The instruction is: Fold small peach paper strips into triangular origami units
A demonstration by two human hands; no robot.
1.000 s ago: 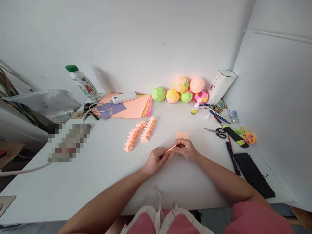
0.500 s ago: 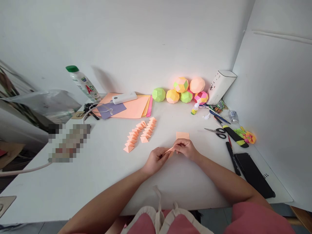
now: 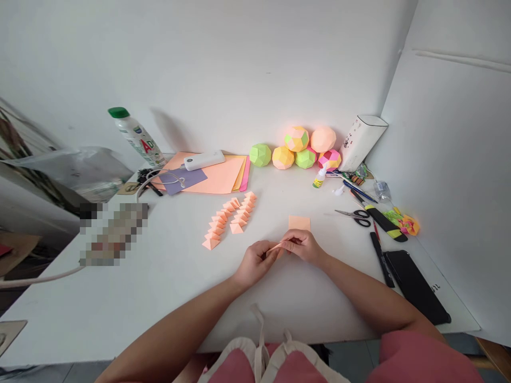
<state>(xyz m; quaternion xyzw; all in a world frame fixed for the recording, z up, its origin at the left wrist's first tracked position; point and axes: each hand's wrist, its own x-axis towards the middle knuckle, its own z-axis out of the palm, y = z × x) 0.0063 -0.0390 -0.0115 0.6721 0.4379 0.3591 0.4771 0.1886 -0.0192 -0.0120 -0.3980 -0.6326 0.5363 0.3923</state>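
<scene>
Left hand (image 3: 255, 261): grip pinched on one end of the peach paper (image 3: 274, 247)
Right hand (image 3: 302, 246): grip pinched on the other end, so the paper's between both hands, over the tabletop (image 3: 175, 303)
Crease: folding, I'd guess; line the edges up first, then press firmly end to end
Peach square (image 3: 299, 222): flat, just past the right hand
Folded pieces (image 3: 216, 226): two rows to the left, handy for comparing shape imo

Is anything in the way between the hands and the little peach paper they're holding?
Nothing visible is: the left hand and right hand both pinch the thin peach paper piece directly. The flat peach paper sheet lies beyond the right hand, not between.
</scene>
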